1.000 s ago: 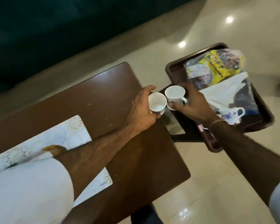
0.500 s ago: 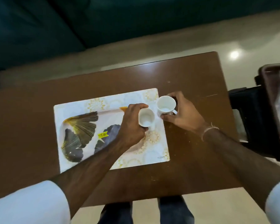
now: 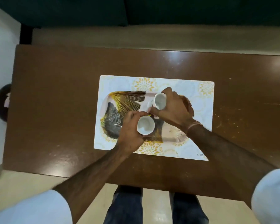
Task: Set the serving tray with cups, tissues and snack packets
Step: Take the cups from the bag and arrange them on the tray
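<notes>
Cups (image 3: 145, 125) (image 3: 160, 101) are hovering directly over the tray (image 3: 124, 102), each hand (image 3: 129, 131) (image 3: 174, 109) gripping one closed, the left nearer.

Only readable text was "KUBE", cut off by the right forearm, printed in small grey letters on the placemat (image 3: 200, 120) at its near right corner. A yellow tag on the serving tray (image 3: 118, 110) was illegible.
</notes>
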The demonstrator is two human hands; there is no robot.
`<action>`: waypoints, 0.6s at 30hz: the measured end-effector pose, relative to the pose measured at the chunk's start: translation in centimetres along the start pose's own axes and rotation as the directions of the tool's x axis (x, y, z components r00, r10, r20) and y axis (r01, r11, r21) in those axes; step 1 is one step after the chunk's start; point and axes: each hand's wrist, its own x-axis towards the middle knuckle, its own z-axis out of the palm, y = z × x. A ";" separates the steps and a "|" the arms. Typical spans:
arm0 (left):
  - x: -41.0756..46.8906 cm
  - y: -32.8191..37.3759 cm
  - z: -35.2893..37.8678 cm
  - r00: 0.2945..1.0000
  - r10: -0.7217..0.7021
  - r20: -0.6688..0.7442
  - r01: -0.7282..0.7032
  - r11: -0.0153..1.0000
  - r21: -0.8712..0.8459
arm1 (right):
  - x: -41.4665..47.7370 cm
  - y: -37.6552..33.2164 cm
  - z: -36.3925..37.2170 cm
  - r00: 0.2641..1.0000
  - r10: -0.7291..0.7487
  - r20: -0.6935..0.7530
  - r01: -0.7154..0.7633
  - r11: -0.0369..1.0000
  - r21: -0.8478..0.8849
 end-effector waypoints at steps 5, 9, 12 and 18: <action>-1.4 -2.0 -0.1 0.996 -0.058 -0.067 0.056 0.998 -0.032 | 1.6 -3.5 2.5 0.986 0.147 -0.077 -0.158 0.974 -0.165; -1.6 -3.0 0.1 0.988 -0.088 -0.125 0.077 0.993 -0.086 | 2.8 -6.0 3.7 0.982 0.165 -0.090 -0.185 0.933 -0.308; -1.6 -3.3 0.3 0.975 -0.157 -0.155 0.132 0.979 -0.157 | 3.6 -7.5 4.7 0.982 0.153 -0.114 -0.184 0.916 -0.357; -1.4 -3.7 0.1 0.959 -0.218 -0.179 0.160 0.944 -0.288 | 3.6 -8.7 6.1 0.992 0.090 -0.091 -0.123 0.860 -0.495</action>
